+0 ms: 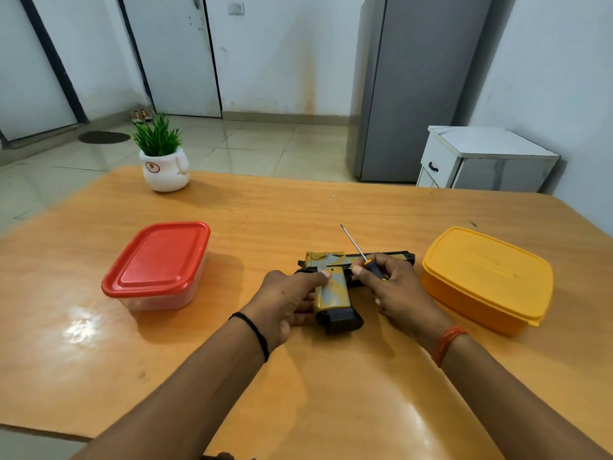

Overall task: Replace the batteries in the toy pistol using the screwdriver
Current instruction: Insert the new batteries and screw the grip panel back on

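Home kitchen: fridge (421, 88), tiled floor (232, 144)

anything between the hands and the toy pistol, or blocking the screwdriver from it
Nothing visible. The left hand already grips the toy pistol; the right hand holds the screwdriver directly over it, tip pointing away.

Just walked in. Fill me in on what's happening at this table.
A person is working on a toy pistol lying on the wooden table. The left hand steadies its grip, while the right hand holds a screwdriver, tip pointing up and away, and pinches something tiny at the pistol. A red-lidded container and a yellow container sit closed on either side.
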